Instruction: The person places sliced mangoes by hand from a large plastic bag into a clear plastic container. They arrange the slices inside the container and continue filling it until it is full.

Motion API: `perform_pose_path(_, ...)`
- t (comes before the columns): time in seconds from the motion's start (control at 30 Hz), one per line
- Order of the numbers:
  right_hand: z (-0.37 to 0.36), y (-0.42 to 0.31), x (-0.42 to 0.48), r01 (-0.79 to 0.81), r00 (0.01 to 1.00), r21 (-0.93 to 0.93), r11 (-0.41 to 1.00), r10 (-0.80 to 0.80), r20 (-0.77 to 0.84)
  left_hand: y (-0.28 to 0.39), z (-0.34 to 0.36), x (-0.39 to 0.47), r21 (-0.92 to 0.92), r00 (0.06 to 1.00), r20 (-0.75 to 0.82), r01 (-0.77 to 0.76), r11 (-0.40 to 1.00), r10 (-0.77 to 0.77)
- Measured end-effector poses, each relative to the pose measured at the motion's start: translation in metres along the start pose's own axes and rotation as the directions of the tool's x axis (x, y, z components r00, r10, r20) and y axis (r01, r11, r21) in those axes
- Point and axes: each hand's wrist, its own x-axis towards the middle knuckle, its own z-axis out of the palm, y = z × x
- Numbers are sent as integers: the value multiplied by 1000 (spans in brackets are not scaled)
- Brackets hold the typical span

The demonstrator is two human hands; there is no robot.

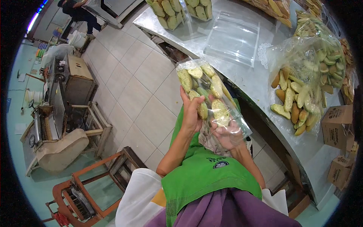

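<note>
A clear plastic bag (227, 88), part filled with greenish-yellow slices of dried bread (219, 112), is held in front of my green apron (210, 176). My left hand (192, 113) grips its left side, thumb across the front. Lower on the bag, my right hand (228, 133) grips the side, its fingers partly seen through the plastic. To the right, a large clear bag (306, 59) lies on the metal table (249, 82), with more green and brown slices (295, 105) at its mouth. Flat clear bags (234, 38) lie beyond my hands, near a white paper doily (264, 54).
Two filled bags (168, 12) stand at the table's far edge. Cardboard boxes (337, 126) sit at the right. Left across the tiled floor (136, 79) are a wooden-framed machine (59, 124) and an orange metal frame (93, 184). A person (80, 14) is at the far left.
</note>
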Motion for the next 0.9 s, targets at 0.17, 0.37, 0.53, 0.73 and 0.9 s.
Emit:
perform_pose_path(0.17, -16, -1, 0, -112, 993, 23, 993, 111, 35, 2, -5, -2, 44, 994, 34, 100, 994, -102)
perform_pose_path(0.37, -8, 2, 0, 13, 991, 80, 997, -23, 129, -4, -7, 0, 29, 1000, 11, -3, 1000, 3)
perform_pose_path(0.53, -21, -6, 2, -8, 958, 31, 999, -2, 287, -3, -2, -4, 1, 999, 43, -17, 1000, 16)
perform_pose_path(0.73, -21, -13, 6, 22, 981, -125, 992, 3, 196, 5, 6, -8, 3, 997, 63, 38, 999, -38)
perform_pose_path(0.9, -21, -17, 5, 7, 972, -83, 996, 13, 235, 2, 5, -8, -31, 995, 93, 28, 999, -25)
